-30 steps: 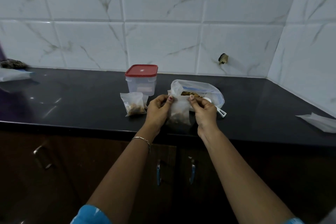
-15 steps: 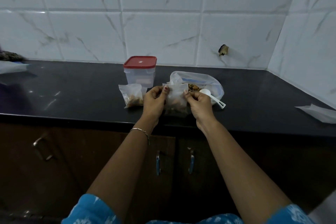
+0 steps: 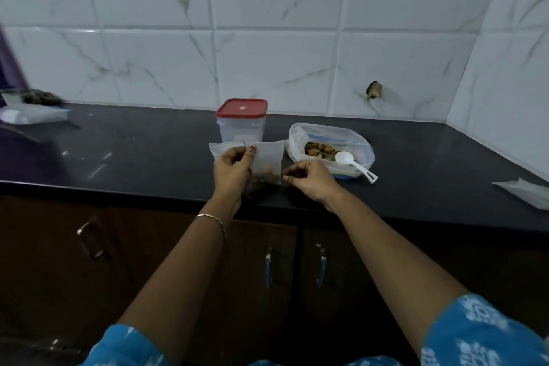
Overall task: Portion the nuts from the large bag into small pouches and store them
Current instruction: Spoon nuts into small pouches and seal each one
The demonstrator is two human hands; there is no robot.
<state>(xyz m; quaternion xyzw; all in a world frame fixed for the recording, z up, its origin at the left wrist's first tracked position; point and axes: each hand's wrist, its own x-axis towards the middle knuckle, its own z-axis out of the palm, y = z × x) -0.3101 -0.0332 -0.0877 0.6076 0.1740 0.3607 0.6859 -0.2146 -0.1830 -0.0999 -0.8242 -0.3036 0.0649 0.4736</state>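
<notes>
While nuts [image 3: 319, 149] remain in the large bag [image 3: 353, 137] at two o'clock, left hand [image 3: 233, 171] and right hand [image 3: 310, 180] fingers [image 3: 252, 150] pinch a part-filled pouch [image 3: 267, 162] above the table [image 3: 148, 157]; storing remains.

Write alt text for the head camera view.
Two hands hold a small translucent plastic pouch of nuts over a black countertop, left hand pinching its top, right hand its lower corner. Behind sit an open large plastic bag with a white scoop and a red-lidded container.
</notes>
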